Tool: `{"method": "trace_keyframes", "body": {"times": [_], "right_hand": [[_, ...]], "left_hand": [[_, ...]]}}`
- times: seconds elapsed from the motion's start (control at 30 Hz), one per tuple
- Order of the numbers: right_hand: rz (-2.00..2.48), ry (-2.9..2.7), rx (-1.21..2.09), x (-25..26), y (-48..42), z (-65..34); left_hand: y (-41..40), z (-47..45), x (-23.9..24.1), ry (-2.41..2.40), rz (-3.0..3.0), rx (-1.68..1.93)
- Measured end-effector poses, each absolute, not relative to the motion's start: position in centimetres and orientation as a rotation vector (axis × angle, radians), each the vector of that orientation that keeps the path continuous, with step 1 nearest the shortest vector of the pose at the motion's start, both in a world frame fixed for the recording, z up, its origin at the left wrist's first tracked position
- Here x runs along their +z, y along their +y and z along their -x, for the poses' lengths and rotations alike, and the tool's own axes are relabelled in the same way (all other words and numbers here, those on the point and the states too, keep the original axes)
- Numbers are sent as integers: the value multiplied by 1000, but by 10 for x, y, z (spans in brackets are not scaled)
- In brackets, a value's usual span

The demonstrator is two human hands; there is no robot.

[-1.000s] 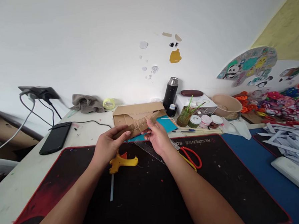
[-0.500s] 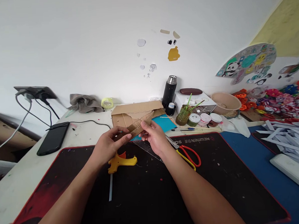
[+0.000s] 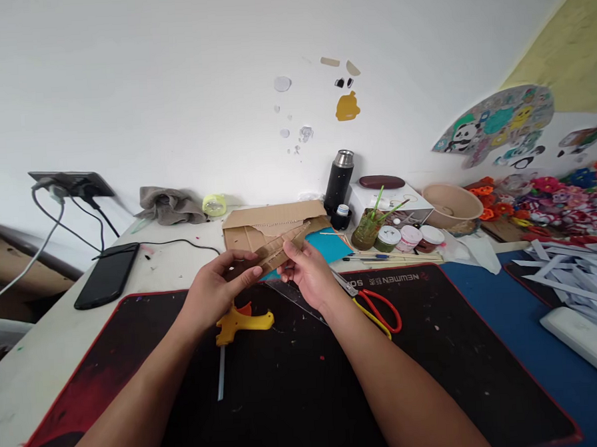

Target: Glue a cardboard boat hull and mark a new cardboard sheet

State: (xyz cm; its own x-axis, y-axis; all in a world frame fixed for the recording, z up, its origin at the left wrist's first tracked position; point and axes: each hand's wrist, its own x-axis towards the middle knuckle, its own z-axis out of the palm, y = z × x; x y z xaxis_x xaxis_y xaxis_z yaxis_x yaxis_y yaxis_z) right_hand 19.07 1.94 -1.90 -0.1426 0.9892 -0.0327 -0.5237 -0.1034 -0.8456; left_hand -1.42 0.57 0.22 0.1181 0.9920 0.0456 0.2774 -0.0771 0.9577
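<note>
Head view, the only one: both hands held one folded cardboard piece [image 3: 274, 249] up over the far edge of the black mat [image 3: 287, 397]. Left hand [image 3: 215, 281] had the near-left end, thumb on the close side, fingers curled over the far side, so narrow and loaded. Right hand [image 3: 308, 276] pinched the same piece farther along, thumb on top, fingertips beneath; also narrow, loaded.

Key relation: the piece lay across the gap between the hands, long axis slanting from near-left up to far-right, narrowing to a tip past the right thumb. Both hands touched it, so neither was nearer; the left end sat inside the left grip, the tip stuck out free beyond the right. Far end of the left part was covered by fingers, couldn't tell its shape.

Around: yellow glue gun [image 3: 243, 322] on the mat just below the left hand, clear glue stick [image 3: 221, 374] pointing toward the person. Scissors [image 3: 382, 310] just right of the right wrist, blades partly behind it. Clear ruler [image 3: 296, 301] under the hands, running diagonally. Beyond, on the white tabletop [image 3: 55, 356], a larger cardboard sheet [image 3: 273, 215] and blue paper [image 3: 329, 244]; paint jars [image 3: 410, 236] off to the right.
</note>
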Motion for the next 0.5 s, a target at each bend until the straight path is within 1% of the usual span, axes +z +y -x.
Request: {"method": "trace_keyframes", "body": {"times": [0.23,0.5], "right_hand": [[764,-845,1581,-17,18,-191],[729,-845,1640,-15,16,-189]], "left_hand": [[2,15,10,1368,-1682,812],[-1,14,11,1431,-1730,844]]}}
